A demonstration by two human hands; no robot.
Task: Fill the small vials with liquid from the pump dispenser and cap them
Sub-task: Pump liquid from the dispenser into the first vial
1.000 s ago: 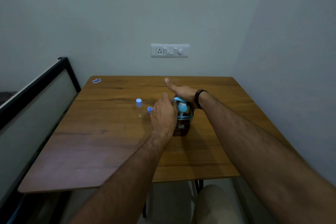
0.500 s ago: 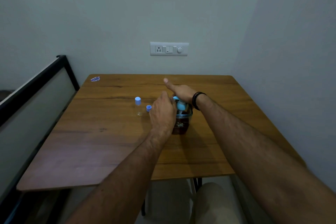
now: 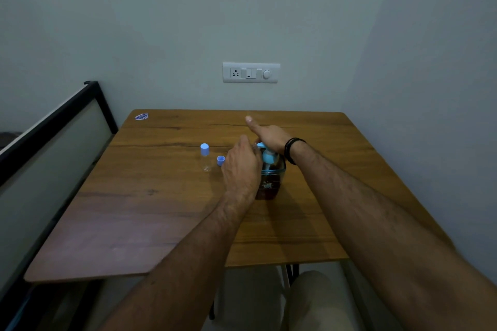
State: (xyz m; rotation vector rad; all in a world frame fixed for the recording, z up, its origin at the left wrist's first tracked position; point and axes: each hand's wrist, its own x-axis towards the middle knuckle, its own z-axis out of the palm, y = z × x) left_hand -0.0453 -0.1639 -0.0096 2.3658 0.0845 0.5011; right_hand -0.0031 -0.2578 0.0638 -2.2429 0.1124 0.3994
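Head view: wooden worktop point(image 3: 166, 212) set against a pale wall, with both bare forearms reaching in from below. Compared with half a second ago, almost nothing has changed; the hands keep the same pose around the dispenser.

At the middle of the worktop stands the pump dispenser point(image 3: 269, 183), a dark bottle with its long axis upright and a light blue pump head whose spout points left, toward the left hand. The right hand point(image 3: 269, 136) rests palm down on the pump head, its fingers out of sight and the thumb stretched toward the far wall; a black band circles that wrist. The left hand point(image 3: 242, 166) is at the spout with fingers curled; what they hold is hidden behind the hand, so I cannot tell.

Left of the hands, a clear vial with a blue cap point(image 3: 205, 157) stands upright. A loose blue cap point(image 3: 220, 160) lies between it and the left hand.

A switch plate point(image 3: 250, 73) is on the wall.
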